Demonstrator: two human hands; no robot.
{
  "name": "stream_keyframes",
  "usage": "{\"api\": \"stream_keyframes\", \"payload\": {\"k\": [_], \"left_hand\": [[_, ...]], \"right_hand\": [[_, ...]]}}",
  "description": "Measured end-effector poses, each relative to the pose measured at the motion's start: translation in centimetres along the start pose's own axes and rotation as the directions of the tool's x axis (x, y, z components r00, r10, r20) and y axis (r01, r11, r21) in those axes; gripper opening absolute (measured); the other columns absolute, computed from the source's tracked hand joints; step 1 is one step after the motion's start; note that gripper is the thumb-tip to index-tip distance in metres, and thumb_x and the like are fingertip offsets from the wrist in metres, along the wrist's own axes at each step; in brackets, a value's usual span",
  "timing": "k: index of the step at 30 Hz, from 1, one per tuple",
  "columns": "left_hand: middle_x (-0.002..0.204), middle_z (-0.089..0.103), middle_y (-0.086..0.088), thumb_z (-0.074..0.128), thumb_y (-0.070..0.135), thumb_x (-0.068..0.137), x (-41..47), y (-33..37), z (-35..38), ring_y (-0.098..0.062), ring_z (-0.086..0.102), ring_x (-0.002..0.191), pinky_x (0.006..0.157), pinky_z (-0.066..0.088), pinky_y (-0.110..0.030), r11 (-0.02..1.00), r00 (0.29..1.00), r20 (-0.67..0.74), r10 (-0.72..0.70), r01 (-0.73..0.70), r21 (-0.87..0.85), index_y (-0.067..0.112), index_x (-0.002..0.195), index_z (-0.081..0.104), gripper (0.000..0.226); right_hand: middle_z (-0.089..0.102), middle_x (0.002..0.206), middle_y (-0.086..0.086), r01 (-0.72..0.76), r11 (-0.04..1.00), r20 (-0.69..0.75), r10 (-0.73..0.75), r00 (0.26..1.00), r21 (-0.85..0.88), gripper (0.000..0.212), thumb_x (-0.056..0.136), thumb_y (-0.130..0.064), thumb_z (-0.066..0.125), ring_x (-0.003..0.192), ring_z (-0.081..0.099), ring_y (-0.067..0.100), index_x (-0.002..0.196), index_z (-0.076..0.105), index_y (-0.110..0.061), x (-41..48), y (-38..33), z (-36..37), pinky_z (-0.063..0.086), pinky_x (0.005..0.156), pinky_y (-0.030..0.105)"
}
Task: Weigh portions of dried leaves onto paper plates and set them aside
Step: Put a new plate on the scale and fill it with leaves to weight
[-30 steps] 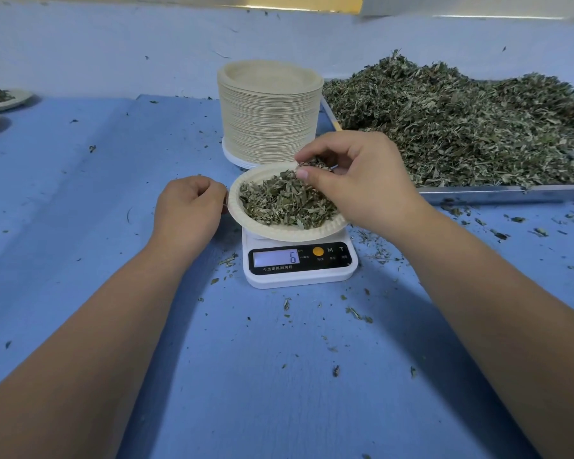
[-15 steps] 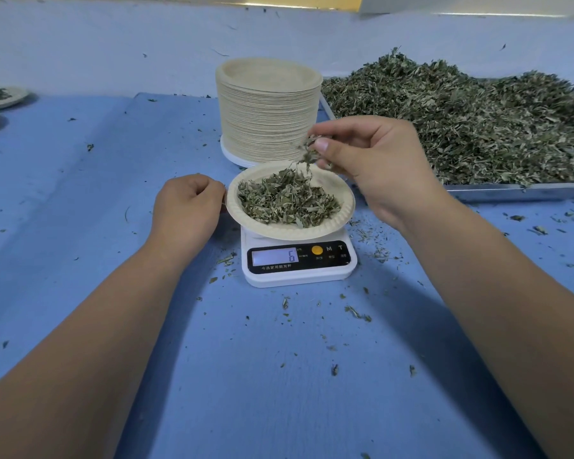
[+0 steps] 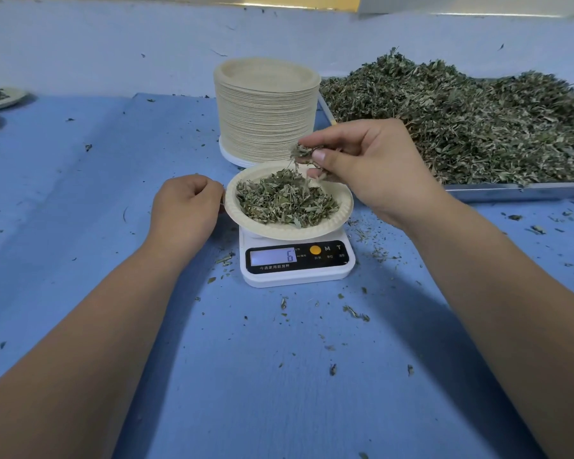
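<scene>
Your right hand [image 3: 371,167] pinches a small tuft of dried green leaves [image 3: 304,152] between thumb and fingertips, just above the far rim of the round beige paper plate [image 3: 343,213]. That plate sits on the white digital kitchen scale [image 3: 295,276] and holds a loose pile of dried leaves [image 3: 285,200]; the scale's display [image 3: 272,256] reads 6. Your left hand [image 3: 184,207] is curled at the plate's left rim, and I cannot tell whether it grips the rim or only rests beside it. Behind the scale stands a tall stack of beige paper plates [image 3: 265,120]. To its right, a shallow metal tray [image 3: 511,192] carries a large heap of dried leaves [image 3: 461,127]. Leaf crumbs lie scattered on the blue tabletop [image 3: 80,193] around the scale. At the far left edge, a filled paper plate [image 3: 4,96] sits well apart.
</scene>
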State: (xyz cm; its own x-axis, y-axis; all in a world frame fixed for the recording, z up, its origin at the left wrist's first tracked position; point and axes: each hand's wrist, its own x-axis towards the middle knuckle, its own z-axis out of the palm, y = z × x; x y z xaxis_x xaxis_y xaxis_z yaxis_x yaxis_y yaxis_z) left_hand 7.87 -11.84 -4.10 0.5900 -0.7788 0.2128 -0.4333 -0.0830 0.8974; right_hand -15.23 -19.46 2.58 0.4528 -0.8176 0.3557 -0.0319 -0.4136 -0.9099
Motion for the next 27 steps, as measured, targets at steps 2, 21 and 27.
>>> {"api": "stream_keyframes", "payload": {"k": [2,21,27], "left_hand": [[0.075,0.059,-0.020,0.048,0.027,0.074,-0.1,0.1,0.0,-0.017,0.047,0.067,0.065,0.041,-0.036,1.000,1.000,0.002,0.003,-0.003,0.001,-0.005,0.078,0.060,0.034],[0.080,0.066,-0.020,0.049,0.026,0.074,-0.1,0.0,0.0,-0.017,0.051,0.067,0.066,0.044,-0.036,0.999,1.000,0.006,-0.022,0.022,-0.026,-0.003,0.078,0.063,0.033],[0.065,0.062,-0.001,0.050,0.024,0.076,-0.1,0.1,0.0,-0.016,0.051,0.066,0.065,0.044,-0.035,0.999,0.999,0.005,-0.034,0.034,-0.033,-0.002,0.077,0.065,0.030]], "right_hand": [[0.078,0.094,0.007,0.022,0.999,0.003,-0.022,1.000,-0.044,0.023,0.090,0.008,0.067,0.087,0.075,0.023,0.106,0.076,-0.007,-0.1,0.1,0.2,0.060,0.082,0.029],[0.075,0.090,0.016,0.117,0.993,-0.041,-0.116,0.992,0.024,0.019,0.091,0.012,0.064,0.083,0.076,0.022,0.105,0.074,0.005,-0.6,-0.4,1.1,0.060,0.066,0.025],[0.078,0.086,0.007,0.117,0.987,-0.182,-0.096,0.979,0.108,0.018,0.090,0.010,0.066,0.079,0.075,0.018,0.101,0.075,-0.001,0.1,-0.6,0.0,0.060,0.071,0.026]]}}
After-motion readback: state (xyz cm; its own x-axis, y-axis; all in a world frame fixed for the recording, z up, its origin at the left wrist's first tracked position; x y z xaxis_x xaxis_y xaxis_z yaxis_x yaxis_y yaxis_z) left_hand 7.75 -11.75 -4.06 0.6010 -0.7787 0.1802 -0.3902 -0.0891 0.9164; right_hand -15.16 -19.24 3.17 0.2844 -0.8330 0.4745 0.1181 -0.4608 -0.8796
